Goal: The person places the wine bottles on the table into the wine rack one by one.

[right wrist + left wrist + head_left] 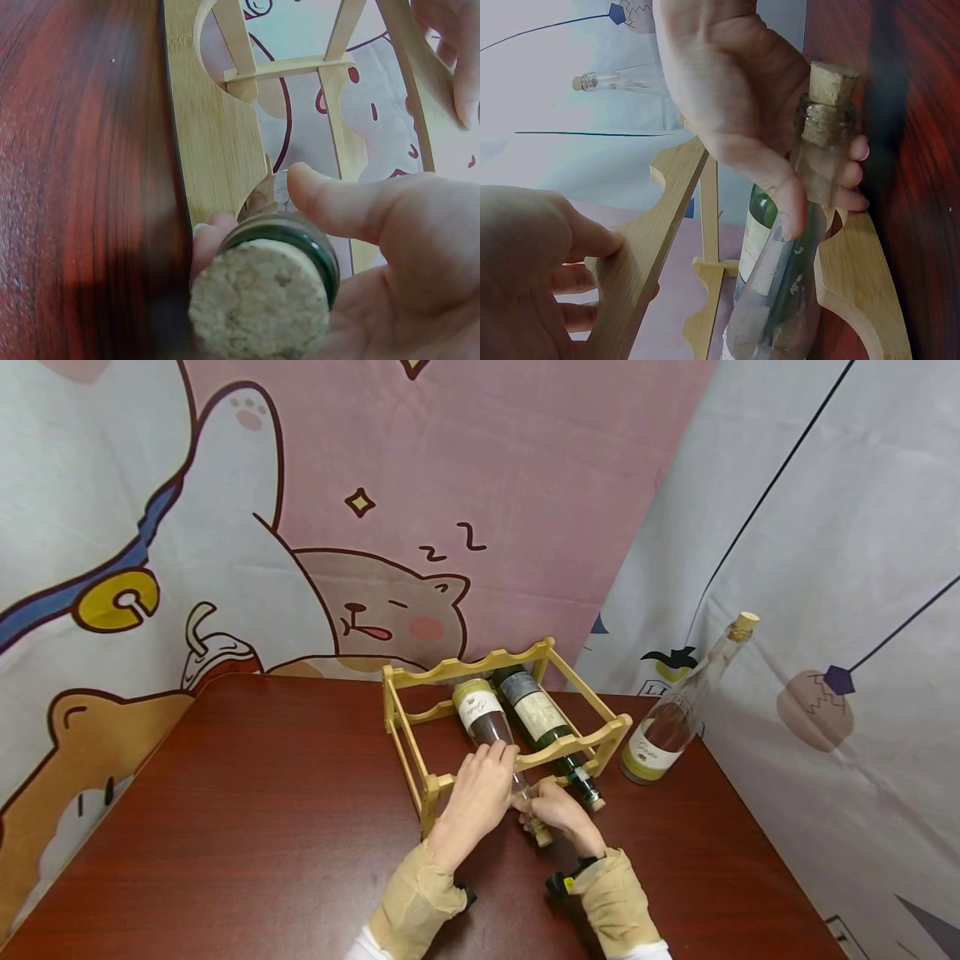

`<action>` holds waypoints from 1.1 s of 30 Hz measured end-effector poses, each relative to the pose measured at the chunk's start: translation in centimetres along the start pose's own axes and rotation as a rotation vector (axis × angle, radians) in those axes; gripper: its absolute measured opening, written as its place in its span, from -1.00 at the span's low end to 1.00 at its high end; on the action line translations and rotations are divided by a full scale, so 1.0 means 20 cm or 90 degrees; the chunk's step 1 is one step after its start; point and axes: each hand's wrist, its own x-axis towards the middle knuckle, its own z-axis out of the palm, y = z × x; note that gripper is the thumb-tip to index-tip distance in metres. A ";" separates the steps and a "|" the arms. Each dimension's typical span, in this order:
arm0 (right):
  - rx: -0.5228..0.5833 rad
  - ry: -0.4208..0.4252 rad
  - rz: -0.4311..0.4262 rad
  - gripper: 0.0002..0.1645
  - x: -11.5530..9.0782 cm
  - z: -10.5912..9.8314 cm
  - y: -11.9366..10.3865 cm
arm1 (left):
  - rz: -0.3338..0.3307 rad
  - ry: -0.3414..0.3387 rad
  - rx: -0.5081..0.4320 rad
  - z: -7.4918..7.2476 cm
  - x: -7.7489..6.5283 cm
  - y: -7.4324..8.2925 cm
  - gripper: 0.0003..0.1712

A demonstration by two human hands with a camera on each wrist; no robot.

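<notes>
A light wooden bottle rack [553,752] stands on the table, and my left hand [480,789] grips its upper front rail, with the thumb on one face in the left wrist view. My right hand [558,810] holds the neck of a clear corked bottle [480,706] with a white and yellow-green label. That bottle lies in the rack's lower level, its neck sticking out at the front below the rail. Its cork [259,300] faces the right wrist camera. Beside it lies a dark green wine bottle [538,710], cork end also toward me.
Another clear corked bottle [660,739] stands upright on the dark red-brown table [262,827], right of the rack. Behind the table hangs a cartoon-printed cloth [525,527], close to the rack's back.
</notes>
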 end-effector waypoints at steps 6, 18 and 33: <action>0.003 0.024 0.000 -0.66 0.00 0.00 0.02 | 0.001 0.001 0.001 0.00 0.00 0.00 -0.63; -0.002 0.032 0.008 -0.67 -0.02 0.01 0.02 | 0.001 0.004 0.006 0.00 0.00 0.00 -0.65; -0.234 0.155 0.048 -0.66 0.00 0.04 0.00 | 0.003 0.019 0.000 0.00 0.00 0.00 -0.66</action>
